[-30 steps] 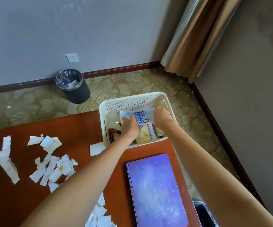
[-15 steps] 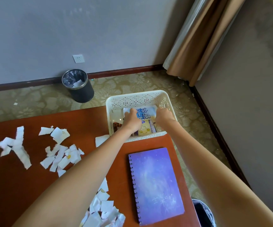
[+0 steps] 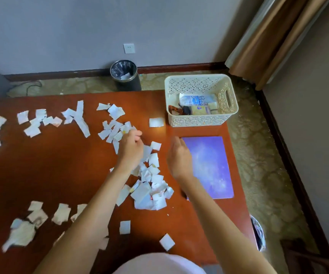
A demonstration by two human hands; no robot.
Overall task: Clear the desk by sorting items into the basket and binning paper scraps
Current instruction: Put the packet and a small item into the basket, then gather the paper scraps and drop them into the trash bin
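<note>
Brown wood makes up the worktop (image 3: 61, 175), and white paper scraps (image 3: 147, 192) lie all over it. The biggest heap sits in the middle, right under the left arm. More scraps spread out to 9 o'clock and down to 7 o'clock.

The left hand (image 3: 130, 149) is on the scraps at the top of the heap. Its fingers are curled. I cannot tell if it pinches a scrap or only touches them.

The right hand (image 3: 178, 157) is just beside it, at 3 o'clock, over the left edge of a purple notebook (image 3: 211, 165). Its fingers bend down loosely and nothing shows in it. I cannot tell if it touches the notebook. The notebook lies flat near the right edge of the worktop.

At 1 o'clock from the hands, a cream basket (image 3: 197, 121) stands on the far right corner. Inside it are a blue and white pack (image 3: 197, 99), a yellow pack (image 3: 200, 110) and something brown (image 3: 174, 110).

At 12 o'clock, a black bin (image 3: 128, 86) stands on the floor by the wall, with a bit of paper in it. A tan curtain (image 3: 268, 40) hangs at 2 o'clock.
</note>
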